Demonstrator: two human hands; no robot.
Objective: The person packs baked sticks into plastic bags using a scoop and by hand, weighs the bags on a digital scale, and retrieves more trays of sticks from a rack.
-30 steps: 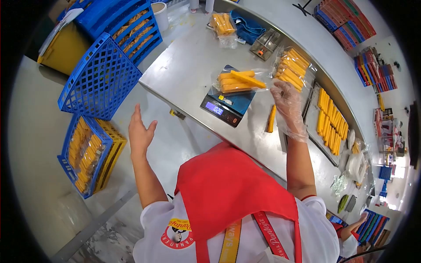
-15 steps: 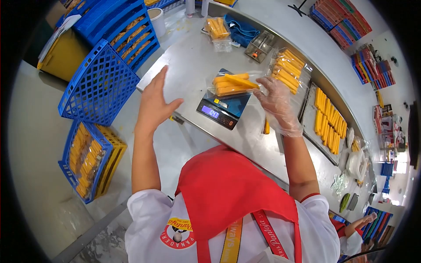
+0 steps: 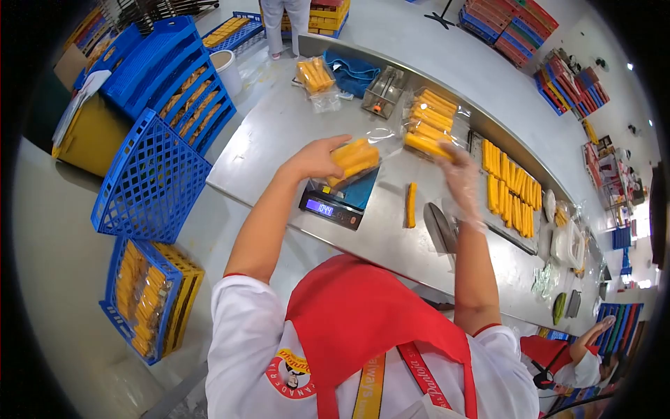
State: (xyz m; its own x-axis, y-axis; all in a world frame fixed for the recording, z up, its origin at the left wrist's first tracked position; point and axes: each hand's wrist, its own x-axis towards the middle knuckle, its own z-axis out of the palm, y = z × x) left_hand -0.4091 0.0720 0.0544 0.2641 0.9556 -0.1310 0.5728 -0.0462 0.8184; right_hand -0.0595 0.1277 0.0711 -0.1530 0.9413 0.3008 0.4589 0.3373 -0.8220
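Note:
My bare left hand point(image 3: 322, 159) is closed on the near end of a clear bag of breadsticks point(image 3: 357, 159). That bag is over the digital scale point(image 3: 333, 208), whose display is lit; I cannot tell whether it still rests on the plate. In my gloved right hand point(image 3: 460, 180), the fingertips pinch a single yellow breadstick point(image 3: 426, 145). Just behind this stick lies another clear bag of breadsticks point(image 3: 433, 112). A loose breadstick point(image 3: 410, 206) lies on the steel table between the scale and a dark flat blade-like tool point(image 3: 440, 227), partly covered by my right wrist.
Rows of breadsticks fill a metal tray point(image 3: 536, 244) on the right. A small bag of breadsticks point(image 3: 315, 75), a blue cloth point(image 3: 352, 73) and a metal box point(image 3: 384, 91) stand at the back. Blue crates point(image 3: 150, 178) crowd the left. Another person point(image 3: 572, 363) is at lower right.
My left hand has come in from the left and taken hold of the bag on the scale. My right hand has left that bag, moving right with a breadstick. The view has shifted.

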